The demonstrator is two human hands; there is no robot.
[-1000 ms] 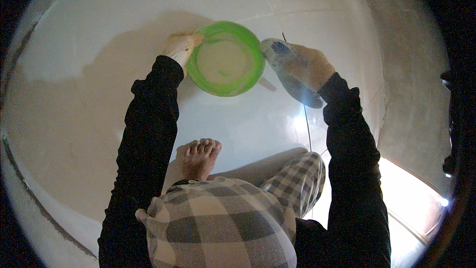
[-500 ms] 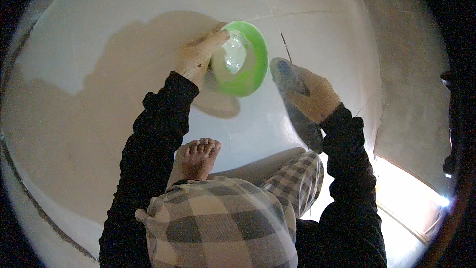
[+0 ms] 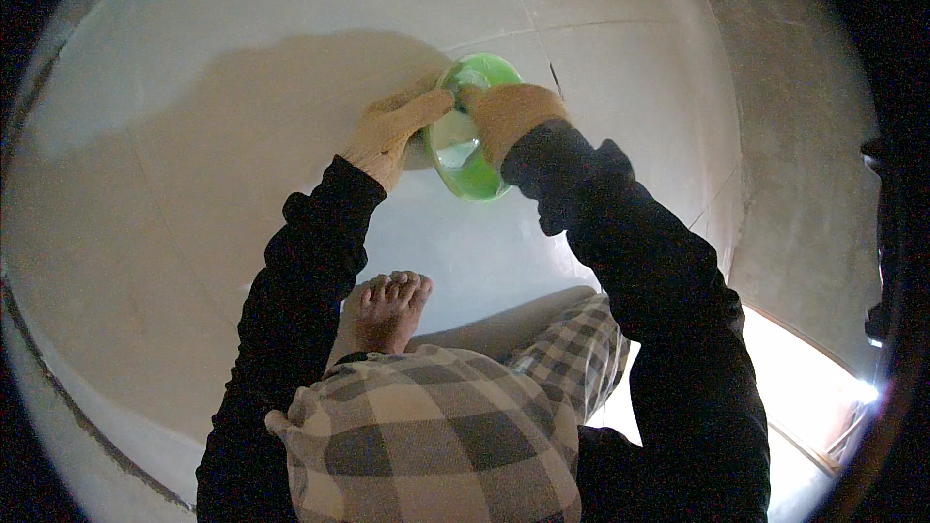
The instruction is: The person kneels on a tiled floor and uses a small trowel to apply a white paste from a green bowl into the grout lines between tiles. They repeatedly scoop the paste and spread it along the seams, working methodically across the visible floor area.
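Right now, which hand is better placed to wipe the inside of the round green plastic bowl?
Probably the right hand: it reaches into the green plastic bowl, while the left hand grips its outer rim, steadying it.

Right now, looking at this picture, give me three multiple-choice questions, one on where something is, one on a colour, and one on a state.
1. Where is the bowl?
A. on the checked trousers
B. between both hands, above the pale tiled floor
C. beside the bare foot

2. What colour is the bowl?
A. red
B. blue
C. green

3. How does the bowl sit?
A. tilted steeply on its side, its inside facing the left hand
B. flat on the floor, mouth up
C. upside down on the foot

Answers:
1 B, since the left hand and the right hand meet at it over the tiled floor, well ahead of the bare foot and the checked trousers.
2 C, since its rim and wall show bright green.
3 A, since its round mouth appears as a narrow oval with the inside turned leftward.
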